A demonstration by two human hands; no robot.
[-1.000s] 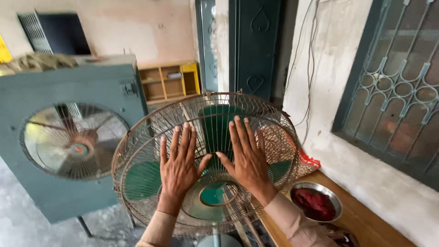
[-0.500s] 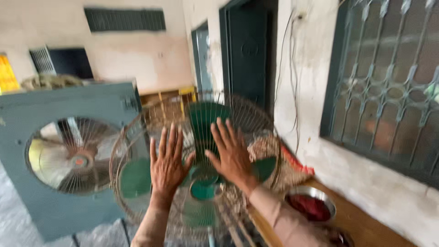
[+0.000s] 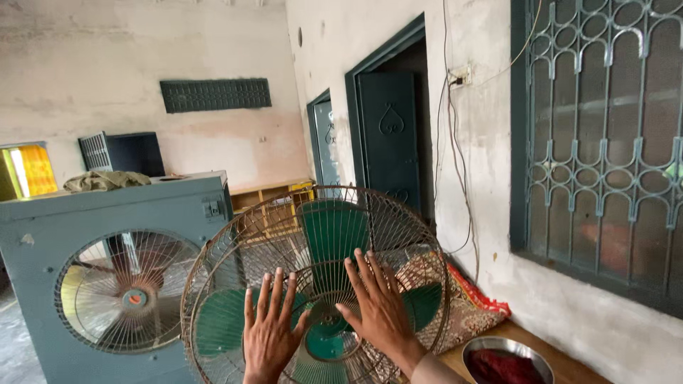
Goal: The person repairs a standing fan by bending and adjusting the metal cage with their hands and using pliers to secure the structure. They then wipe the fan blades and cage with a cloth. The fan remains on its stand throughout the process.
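Fan guard [image 3: 235, 249] remains mounted over green blades [image 3: 333, 231]. Left hand [image 3: 269, 334] and right hand [image 3: 380, 313] lie flat on it, fingers spread, gripping nothing.

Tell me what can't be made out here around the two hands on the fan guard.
- Fan, head view: its base and stand are cut off by the bottom edge.
- Left hand and right hand: palms face away, so contact with the wire guard cannot be judged.
- Metal bowl: partly cut by the bottom edge; its dark red contents are unclear.
- Room behind the window grille: too dim to make out.
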